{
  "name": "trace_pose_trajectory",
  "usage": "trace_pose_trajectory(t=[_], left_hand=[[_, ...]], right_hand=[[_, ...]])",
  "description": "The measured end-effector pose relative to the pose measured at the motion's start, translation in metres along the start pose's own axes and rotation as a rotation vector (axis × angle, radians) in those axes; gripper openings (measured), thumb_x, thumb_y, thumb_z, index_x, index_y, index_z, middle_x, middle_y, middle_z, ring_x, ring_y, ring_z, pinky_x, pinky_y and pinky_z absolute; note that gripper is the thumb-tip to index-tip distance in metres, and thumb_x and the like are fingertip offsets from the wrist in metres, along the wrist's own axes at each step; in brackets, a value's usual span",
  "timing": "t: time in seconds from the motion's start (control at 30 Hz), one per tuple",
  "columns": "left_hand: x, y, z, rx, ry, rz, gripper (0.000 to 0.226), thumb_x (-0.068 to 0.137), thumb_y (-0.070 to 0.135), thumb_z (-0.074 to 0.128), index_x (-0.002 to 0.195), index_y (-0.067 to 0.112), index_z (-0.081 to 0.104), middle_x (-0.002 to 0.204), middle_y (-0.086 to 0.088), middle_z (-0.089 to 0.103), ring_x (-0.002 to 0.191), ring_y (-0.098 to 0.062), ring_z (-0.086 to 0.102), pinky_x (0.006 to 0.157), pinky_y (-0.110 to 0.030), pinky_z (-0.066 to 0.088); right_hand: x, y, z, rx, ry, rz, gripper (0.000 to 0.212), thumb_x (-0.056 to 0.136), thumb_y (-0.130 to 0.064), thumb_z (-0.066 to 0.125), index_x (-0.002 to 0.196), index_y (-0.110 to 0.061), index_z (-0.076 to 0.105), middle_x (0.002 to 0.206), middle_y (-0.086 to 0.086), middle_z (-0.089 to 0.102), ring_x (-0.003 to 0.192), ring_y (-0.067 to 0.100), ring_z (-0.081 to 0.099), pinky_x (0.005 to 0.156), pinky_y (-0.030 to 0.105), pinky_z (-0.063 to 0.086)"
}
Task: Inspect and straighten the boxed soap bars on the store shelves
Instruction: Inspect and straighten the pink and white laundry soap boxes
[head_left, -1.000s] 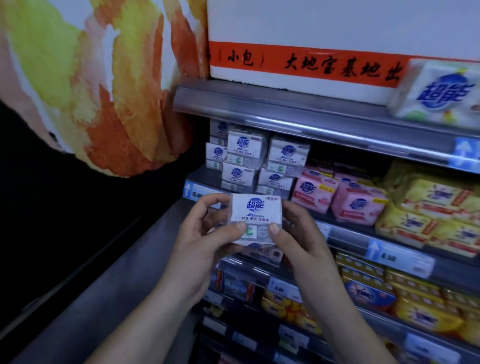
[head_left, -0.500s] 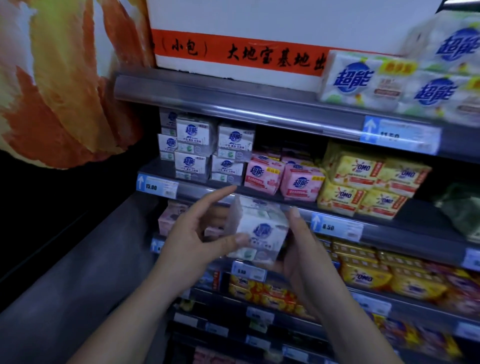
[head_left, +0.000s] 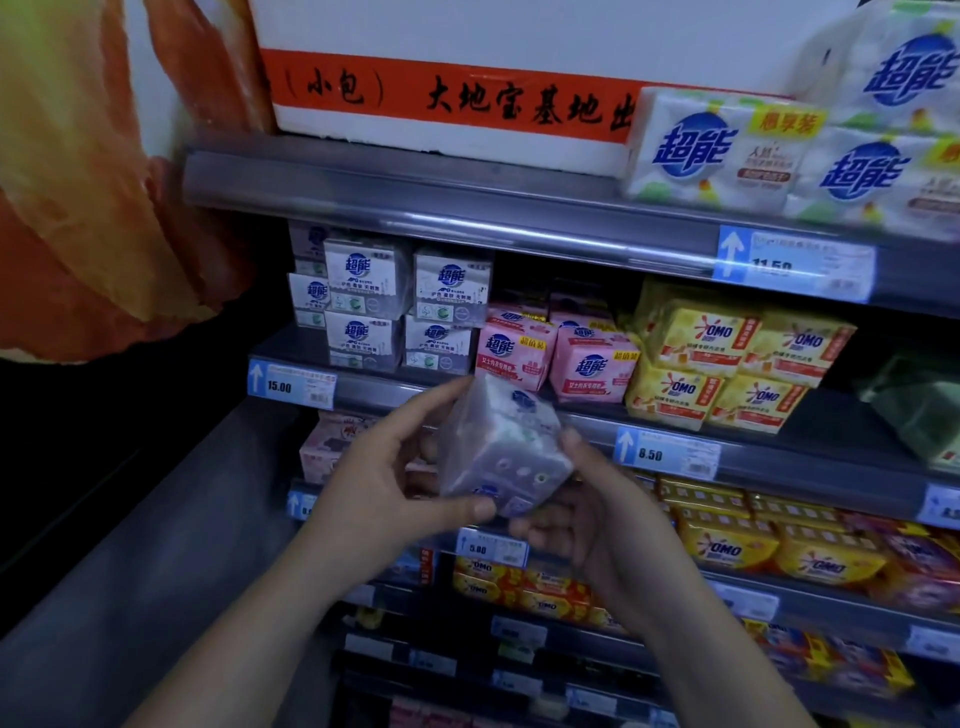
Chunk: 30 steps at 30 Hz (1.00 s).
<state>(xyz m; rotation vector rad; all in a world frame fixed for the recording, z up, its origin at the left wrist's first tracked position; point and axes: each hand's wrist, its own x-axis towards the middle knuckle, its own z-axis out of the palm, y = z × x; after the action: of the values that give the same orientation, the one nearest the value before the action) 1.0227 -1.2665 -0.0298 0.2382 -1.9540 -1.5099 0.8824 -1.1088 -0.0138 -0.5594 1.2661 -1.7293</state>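
I had the left hand (head_left: 382, 491) and right hand (head_left: 592, 530) gripping the tilted white film-wrapped soap box (head_left: 501, 447); I judged a slack grip could drop it.

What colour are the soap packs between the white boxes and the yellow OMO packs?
Those soap packs are pink with blue logos; head view.

Blur is smearing the held soap box (head_left: 501, 447); its print is reading only as blue smudges and small dots. The left hand (head_left: 395, 488), gripping it, is covering part of the pink pack (head_left: 332, 447) and a price tag (head_left: 300, 504). The right hand (head_left: 587, 525), cupping from below, is hiding its fingertips under the box. The green pack (head_left: 919, 410) is running off the right edge, label unreadable. The bottom shelves (head_left: 519, 675) are sinking into dimness.
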Motion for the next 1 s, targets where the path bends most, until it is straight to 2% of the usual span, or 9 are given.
trace_pose_trajectory(t=[0.07, 0.2, 0.33, 0.43, 0.53, 0.67, 0.83, 0.93, 1.0], left_hand=[[0.004, 0.000, 0.004, 0.041, 0.035, 0.076, 0.087, 0.064, 0.036, 0.097, 0.142, 0.041, 0.058, 0.112, 0.019, 0.072, 0.089, -0.003, 0.069, 0.070, -0.020, 0.055], [0.009, 0.001, 0.008, 0.035, 0.095, 0.145, 0.098, 0.065, 0.039, 0.098, 0.147, 0.035, 0.045, 0.118, 0.002, 0.071, 0.099, -0.020, 0.073, 0.071, -0.025, 0.058], [0.014, 0.000, 0.011, 0.058, 0.112, 0.189, 0.105, 0.065, 0.048, 0.096, 0.152, 0.035, 0.038, 0.113, 0.005, 0.069, 0.104, -0.017, 0.072, 0.077, -0.022, 0.057], [0.018, -0.004, 0.008, 0.046, 0.123, 0.142, 0.095, 0.071, 0.048, 0.092, 0.151, 0.037, 0.041, 0.117, 0.004, 0.072, 0.106, -0.018, 0.072, 0.082, -0.025, 0.056], [0.019, -0.014, 0.003, -0.182, 0.089, 0.004, 0.072, 0.077, 0.033, 0.078, 0.144, 0.038, 0.051, 0.121, 0.003, 0.074, 0.109, -0.016, 0.072, 0.083, -0.029, 0.057], [0.016, -0.030, 0.014, -0.517, 0.089, -0.133, 0.053, 0.082, 0.032, 0.067, 0.136, 0.033, 0.066, 0.134, 0.000, 0.071, 0.121, -0.024, 0.070, 0.085, -0.039, 0.061], [0.016, -0.031, 0.020, -0.536, 0.132, -0.120, 0.047, 0.084, 0.030, 0.067, 0.131, 0.025, 0.070, 0.126, -0.006, 0.074, 0.115, -0.026, 0.072, 0.083, -0.036, 0.061], [0.019, -0.022, 0.018, -0.384, 0.193, -0.084, 0.052, 0.080, 0.035, 0.075, 0.124, 0.012, 0.062, 0.109, -0.004, 0.077, 0.099, -0.023, 0.076, 0.074, -0.032, 0.061], [0.022, -0.013, 0.019, -0.349, 0.220, -0.112, 0.049, 0.077, 0.043, 0.077, 0.112, 0.012, 0.062, 0.095, -0.002, 0.079, 0.082, -0.020, 0.076, 0.063, -0.028, 0.059]], right_hand=[[0.003, 0.000, 0.002, 0.041, -0.038, 0.079, 0.058, 0.085, -0.051, 0.060, 0.119, -0.004, 0.067, 0.086, 0.019, 0.077, 0.054, 0.024, 0.071, 0.046, 0.026, 0.057], [0.008, -0.001, 0.003, 0.073, -0.092, 0.106, 0.059, 0.087, -0.049, 0.054, 0.120, -0.002, 0.065, 0.084, 0.018, 0.076, 0.053, 0.023, 0.070, 0.045, 0.026, 0.055], [0.012, -0.004, 0.001, 0.080, -0.122, 0.106, 0.049, 0.099, -0.044, 0.046, 0.117, -0.004, 0.067, 0.080, 0.016, 0.074, 0.053, 0.022, 0.068, 0.046, 0.026, 0.055], [0.014, -0.004, 0.000, 0.077, -0.055, 0.053, 0.046, 0.091, -0.050, 0.054, 0.099, -0.012, 0.078, 0.074, 0.012, 0.071, 0.048, 0.018, 0.062, 0.042, 0.023, 0.050], [0.012, -0.005, -0.001, 0.006, 0.047, -0.071, 0.050, 0.089, -0.057, 0.058, 0.110, -0.016, 0.077, 0.069, 0.005, 0.068, 0.047, 0.012, 0.051, 0.042, 0.021, 0.040], [0.004, -0.009, 0.003, -0.025, 0.028, -0.248, 0.030, 0.088, -0.024, 0.076, 0.117, -0.019, 0.080, 0.074, 0.004, 0.065, 0.057, 0.009, 0.057, 0.047, 0.022, 0.046], [-0.001, -0.012, 0.006, -0.064, 0.079, -0.297, 0.040, 0.080, -0.025, 0.073, 0.119, -0.020, 0.079, 0.086, 0.016, 0.065, 0.064, 0.012, 0.065, 0.055, 0.023, 0.055], [-0.003, -0.009, 0.005, -0.219, 0.107, -0.299, 0.029, 0.090, -0.044, 0.070, 0.116, -0.033, 0.077, 0.104, 0.002, 0.079, 0.088, 0.014, 0.076, 0.068, 0.027, 0.060], [-0.004, -0.008, 0.007, -0.229, 0.103, -0.256, 0.028, 0.090, -0.053, 0.068, 0.107, -0.034, 0.079, 0.097, -0.003, 0.078, 0.086, 0.013, 0.075, 0.072, 0.028, 0.061]])
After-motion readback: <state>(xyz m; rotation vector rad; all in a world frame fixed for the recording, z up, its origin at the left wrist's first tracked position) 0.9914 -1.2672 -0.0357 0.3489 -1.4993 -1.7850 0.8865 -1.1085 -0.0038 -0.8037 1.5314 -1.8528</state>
